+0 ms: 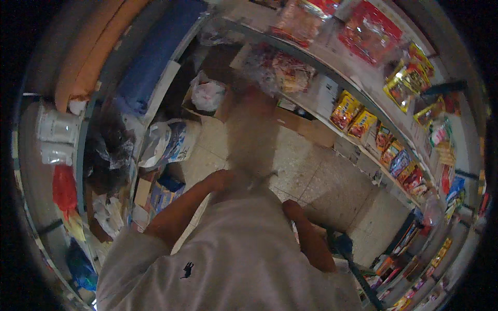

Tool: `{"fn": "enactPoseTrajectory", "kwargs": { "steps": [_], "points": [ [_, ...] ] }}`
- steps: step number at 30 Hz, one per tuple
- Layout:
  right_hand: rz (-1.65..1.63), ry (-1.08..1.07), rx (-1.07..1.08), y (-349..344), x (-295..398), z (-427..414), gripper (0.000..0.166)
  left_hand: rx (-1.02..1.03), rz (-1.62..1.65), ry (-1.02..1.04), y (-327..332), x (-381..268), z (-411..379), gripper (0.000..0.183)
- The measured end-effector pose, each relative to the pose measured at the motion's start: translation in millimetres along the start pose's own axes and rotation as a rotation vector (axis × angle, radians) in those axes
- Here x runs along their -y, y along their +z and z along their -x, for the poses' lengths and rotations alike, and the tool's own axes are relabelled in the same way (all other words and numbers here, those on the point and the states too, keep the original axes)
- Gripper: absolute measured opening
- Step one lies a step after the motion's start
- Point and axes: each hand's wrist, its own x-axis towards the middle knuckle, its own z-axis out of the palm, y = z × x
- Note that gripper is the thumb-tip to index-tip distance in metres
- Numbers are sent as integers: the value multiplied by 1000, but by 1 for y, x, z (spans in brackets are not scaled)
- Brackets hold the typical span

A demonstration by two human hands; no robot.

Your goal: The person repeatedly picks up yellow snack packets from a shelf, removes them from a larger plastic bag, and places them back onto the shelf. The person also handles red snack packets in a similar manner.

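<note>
My left hand (pixel 222 180) is beside the front of my light polo shirt (pixel 249 241), near its lower edge. Its fingers are blurred and partly hidden, so whether it holds anything is unclear. On the other side of the shirt hangs my right hand (pixel 292 210), dark and turned away from view. A small pale and red item (pixel 294 229) shows beside the right wrist, and I cannot tell if the hand grips it. Below me is a speckled tile floor (pixel 299 163). A brown blurred shape, perhaps my legs (pixel 251 128), crosses it.
Shelves with yellow snack packets (pixel 346 109) and a red packet (pixel 369 33) curve along the right. On the left stand a plastic sack (pixel 169 142), cardboard boxes (pixel 143 190) and white tubs (pixel 58 130). An open carton (pixel 208 95) with a plastic bag lies ahead.
</note>
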Motion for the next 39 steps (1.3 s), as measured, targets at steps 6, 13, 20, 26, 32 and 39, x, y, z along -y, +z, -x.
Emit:
{"fn": "enactPoseTrajectory", "kwargs": {
  "steps": [6,13,20,26,32,39],
  "points": [
    [-289,-55,-162,13,12,22,39,-80,-133,-138,48,26,1,33],
    [-454,39,-173,14,14,20,47,-76,-257,-355,2,-43,-2,29],
    [-774,393,25,16,42,-27,52,279,-81,159,-68,-38,46,30],
    [-346,203,-398,50,112,-75,28,558,-20,-258,-188,-19,31,31],
    [-598,477,-554,2,189,-67,26,616,-54,-159,-242,19,22,35],
    [-911,356,-501,-45,222,-11,57,679,-186,42,-234,31,3,32]
  ]
}}
